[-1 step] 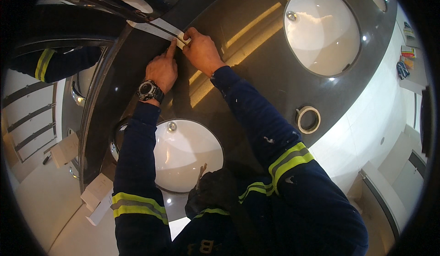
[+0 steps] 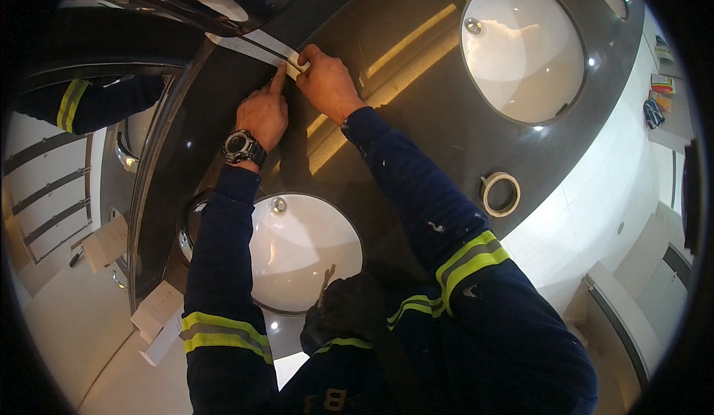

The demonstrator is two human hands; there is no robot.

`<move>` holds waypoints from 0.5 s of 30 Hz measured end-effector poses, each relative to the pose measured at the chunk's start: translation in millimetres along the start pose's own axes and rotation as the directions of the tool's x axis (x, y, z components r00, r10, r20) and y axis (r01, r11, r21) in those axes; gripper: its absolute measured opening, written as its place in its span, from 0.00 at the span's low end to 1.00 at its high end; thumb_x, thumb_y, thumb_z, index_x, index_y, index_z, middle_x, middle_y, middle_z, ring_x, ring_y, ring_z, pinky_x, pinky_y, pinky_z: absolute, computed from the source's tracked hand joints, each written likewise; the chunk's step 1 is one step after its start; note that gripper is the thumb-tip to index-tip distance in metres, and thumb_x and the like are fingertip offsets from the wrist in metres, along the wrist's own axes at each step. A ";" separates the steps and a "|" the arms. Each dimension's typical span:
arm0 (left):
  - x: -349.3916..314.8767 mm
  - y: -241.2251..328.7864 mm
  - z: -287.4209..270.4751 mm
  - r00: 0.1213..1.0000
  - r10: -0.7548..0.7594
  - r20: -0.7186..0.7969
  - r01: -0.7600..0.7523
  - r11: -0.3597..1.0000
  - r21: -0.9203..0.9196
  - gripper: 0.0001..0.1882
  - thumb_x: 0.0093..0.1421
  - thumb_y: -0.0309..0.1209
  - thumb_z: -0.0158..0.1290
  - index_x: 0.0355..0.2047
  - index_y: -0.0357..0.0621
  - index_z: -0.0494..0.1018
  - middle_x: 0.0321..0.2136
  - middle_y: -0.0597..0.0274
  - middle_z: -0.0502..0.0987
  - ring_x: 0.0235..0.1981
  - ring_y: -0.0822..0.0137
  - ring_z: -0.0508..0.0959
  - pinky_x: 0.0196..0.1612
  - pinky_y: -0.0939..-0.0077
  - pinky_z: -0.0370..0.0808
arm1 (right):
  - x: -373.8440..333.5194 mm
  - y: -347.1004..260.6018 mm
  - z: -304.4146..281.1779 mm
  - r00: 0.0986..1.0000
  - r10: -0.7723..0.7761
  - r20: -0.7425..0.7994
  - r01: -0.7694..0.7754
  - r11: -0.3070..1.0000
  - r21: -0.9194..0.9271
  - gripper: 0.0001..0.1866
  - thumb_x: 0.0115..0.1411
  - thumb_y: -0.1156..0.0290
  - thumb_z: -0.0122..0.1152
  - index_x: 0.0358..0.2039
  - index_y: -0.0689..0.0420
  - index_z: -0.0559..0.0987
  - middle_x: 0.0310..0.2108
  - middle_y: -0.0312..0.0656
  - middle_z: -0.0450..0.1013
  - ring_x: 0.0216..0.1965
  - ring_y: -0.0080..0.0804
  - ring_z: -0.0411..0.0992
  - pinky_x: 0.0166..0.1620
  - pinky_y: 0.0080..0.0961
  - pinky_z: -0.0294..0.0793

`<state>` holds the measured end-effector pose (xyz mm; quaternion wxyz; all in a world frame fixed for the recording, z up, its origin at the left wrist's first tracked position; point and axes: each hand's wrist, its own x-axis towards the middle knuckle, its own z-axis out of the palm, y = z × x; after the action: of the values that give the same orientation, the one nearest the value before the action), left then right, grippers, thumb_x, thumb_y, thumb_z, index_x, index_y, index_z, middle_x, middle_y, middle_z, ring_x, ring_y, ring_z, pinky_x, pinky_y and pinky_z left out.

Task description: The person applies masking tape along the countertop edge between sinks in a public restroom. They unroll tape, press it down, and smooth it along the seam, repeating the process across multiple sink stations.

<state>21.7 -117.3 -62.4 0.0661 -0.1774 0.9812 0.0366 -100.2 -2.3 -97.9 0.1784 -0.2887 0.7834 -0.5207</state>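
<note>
My left hand [image 2: 262, 117], with a black watch on its wrist, reaches to the back of the dark counter. Its index finger is stretched out, with the tip on a pale strip of masking tape [image 2: 253, 48] along the mirror's lower edge. Close beside it, my right hand [image 2: 327, 84] pinches the strip's near end between thumb and fingers. The right hand's lower fingers are partly hidden. A roll of masking tape [image 2: 487, 202] lies on the counter to the right of my right forearm.
The dark counter [image 2: 424, 147] holds a white basin [image 2: 320, 225] below my forearms and another [image 2: 520, 50] at the upper right. A chrome tap [image 2: 186, 229] stands by my left sleeve. The mirror [image 2: 111, 106] runs along the left. A cardboard box [image 2: 158, 311] sits lower left.
</note>
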 end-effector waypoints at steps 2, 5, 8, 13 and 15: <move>0.2 -0.5 0.4 1.000 -0.005 0.007 0.005 1.000 0.002 0.36 0.66 0.30 0.50 0.74 0.53 0.54 0.34 0.43 0.81 0.37 0.45 0.82 0.42 0.51 0.79 | -0.5 -1.1 -1.1 1.000 0.016 0.016 -0.015 1.000 -0.017 0.13 0.56 0.73 0.65 0.43 0.57 0.76 0.31 0.55 0.81 0.39 0.58 0.79 0.44 0.47 0.79; -6.8 2.2 -1.6 0.999 -0.023 0.040 0.023 1.000 -0.001 0.36 0.66 0.30 0.50 0.74 0.54 0.54 0.35 0.43 0.81 0.37 0.45 0.82 0.43 0.51 0.79 | -8.9 -3.3 -1.3 0.998 0.046 0.043 -0.045 0.998 -0.034 0.13 0.57 0.72 0.65 0.42 0.57 0.76 0.31 0.55 0.80 0.39 0.58 0.79 0.44 0.47 0.78; -7.2 2.1 -2.3 0.999 -0.021 0.035 0.021 1.000 0.002 0.36 0.66 0.30 0.50 0.74 0.55 0.55 0.36 0.43 0.81 0.38 0.45 0.82 0.43 0.51 0.80 | -10.1 -4.4 -2.8 0.998 0.047 0.051 -0.046 0.998 -0.033 0.13 0.57 0.72 0.65 0.42 0.57 0.76 0.31 0.56 0.80 0.40 0.59 0.79 0.44 0.48 0.78; -1.2 6.4 -6.7 0.997 -0.042 0.063 0.040 0.999 0.031 0.35 0.64 0.29 0.49 0.72 0.50 0.58 0.39 0.45 0.82 0.39 0.48 0.82 0.45 0.53 0.80 | -6.8 -7.7 -6.7 0.998 0.039 0.055 -0.036 0.998 -0.046 0.13 0.57 0.73 0.66 0.42 0.58 0.77 0.33 0.56 0.80 0.40 0.59 0.79 0.45 0.49 0.79; 1.0 3.7 -4.2 0.998 -0.035 0.048 0.035 0.999 0.014 0.35 0.64 0.28 0.49 0.72 0.51 0.58 0.38 0.45 0.82 0.39 0.48 0.82 0.45 0.53 0.80 | -5.1 -9.7 -8.6 0.998 0.030 0.061 -0.026 0.998 -0.055 0.13 0.55 0.75 0.66 0.42 0.59 0.77 0.35 0.56 0.81 0.40 0.59 0.80 0.46 0.49 0.80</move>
<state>18.9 -114.6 -58.2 0.0913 -0.1933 0.9763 0.0333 -98.7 4.3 -85.7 0.2019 -0.2984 0.7954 -0.4874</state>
